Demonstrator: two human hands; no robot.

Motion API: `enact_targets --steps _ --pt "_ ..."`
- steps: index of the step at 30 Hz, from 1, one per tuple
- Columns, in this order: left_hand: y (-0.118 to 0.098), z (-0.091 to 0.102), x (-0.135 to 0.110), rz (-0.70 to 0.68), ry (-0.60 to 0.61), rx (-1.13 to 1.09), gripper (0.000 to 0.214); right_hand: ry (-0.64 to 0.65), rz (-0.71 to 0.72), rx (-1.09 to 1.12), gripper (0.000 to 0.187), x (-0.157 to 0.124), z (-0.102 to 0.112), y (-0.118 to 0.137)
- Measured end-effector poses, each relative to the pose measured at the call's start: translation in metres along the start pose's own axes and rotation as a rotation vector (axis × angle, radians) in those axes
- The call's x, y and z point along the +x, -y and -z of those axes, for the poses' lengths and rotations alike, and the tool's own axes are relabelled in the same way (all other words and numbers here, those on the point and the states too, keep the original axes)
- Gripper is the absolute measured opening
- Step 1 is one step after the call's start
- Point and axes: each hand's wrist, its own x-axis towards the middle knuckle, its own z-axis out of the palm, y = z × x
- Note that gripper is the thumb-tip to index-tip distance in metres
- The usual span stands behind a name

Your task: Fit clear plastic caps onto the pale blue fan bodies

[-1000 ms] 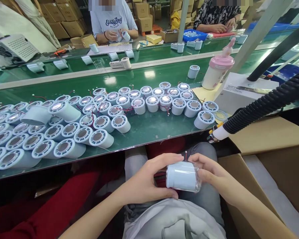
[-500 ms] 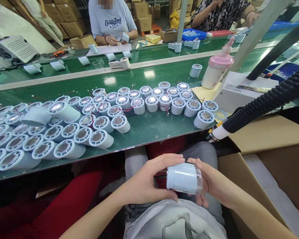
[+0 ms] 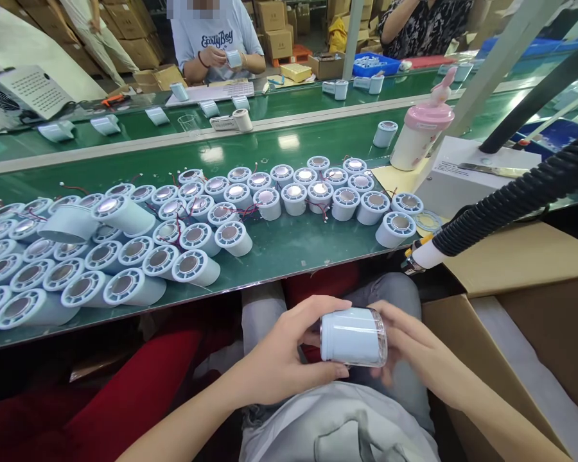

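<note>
Over my lap, a light-blue cylindrical housing [image 3: 350,337] lies on its side with a clear, glossy rim at its right end. My left hand [image 3: 293,350] grips its left end, thumb below and fingers above. At the clear end is my right hand [image 3: 409,340], fingers bent around the rim; the lower ones are blurred and partly hidden behind it. Beyond the hands, many similar light-blue cylinders [image 3: 190,266] stand packed on the green work surface [image 3: 289,253], round metallic discs facing up. Thin red wires come out among them.
To the right hang a black corrugated hose [image 3: 505,199] and an open cardboard box [image 3: 525,256]. A pink-lidded bottle [image 3: 421,131] stands by a white machine [image 3: 467,173]. Across the green belt, a co-worker [image 3: 216,38] handles another light-blue part. A person's red-clad leg [image 3: 139,378] is at my left.
My right hand has shifted slightly, its fingers moving at the clear end. The housing has turned a little and moved slightly left in my left hand. Parts on the far belt have shifted left.
</note>
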Motion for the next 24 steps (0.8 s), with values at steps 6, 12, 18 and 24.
enact_targets --steps 6,12,18,24 --pt "0.003 -0.004 -0.001 0.157 0.012 -0.185 0.069 -0.067 0.881 -0.65 0.063 -0.004 0.012 -0.01" --pt "-0.001 0.001 -0.002 0.058 0.039 -0.08 0.079 0.037 0.454 -0.159 0.057 -0.008 0.012 -0.009" --pt "0.003 0.001 0.001 0.186 0.099 -0.279 0.072 0.029 0.338 -0.042 0.051 -0.007 0.011 -0.01" --pt "0.036 -0.014 -0.003 0.316 0.094 -0.393 0.081 0.037 0.294 -0.09 0.047 0.006 0.009 -0.04"
